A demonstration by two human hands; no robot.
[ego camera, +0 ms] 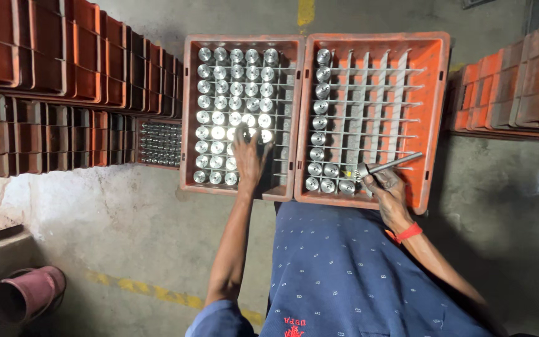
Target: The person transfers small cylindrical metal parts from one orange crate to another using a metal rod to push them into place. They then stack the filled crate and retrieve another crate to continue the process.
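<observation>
Crates sit side by side on the concrete floor, their inner walls touching: the left orange crate (pixel 188 112) nearly full of shiny metal cylinders (pixel 218 103), the right orange crate (pixel 435 118) holding only a left column and a short near row, most grid cells open. Stacked empty crates (pixel 51 75) crowd the left edge and more stand at the right (pixel 519 81), leaving bare floor near the person. The left hand (pixel 247 156) reaches straight forward, fingers spread over cylinders in the left crate's near rows; whether it grips one cannot be told. The right hand (pixel 387 187), wrist bent inward, closes around a grey metal rod (pixel 394 165) lying across the right crate's near corner.
</observation>
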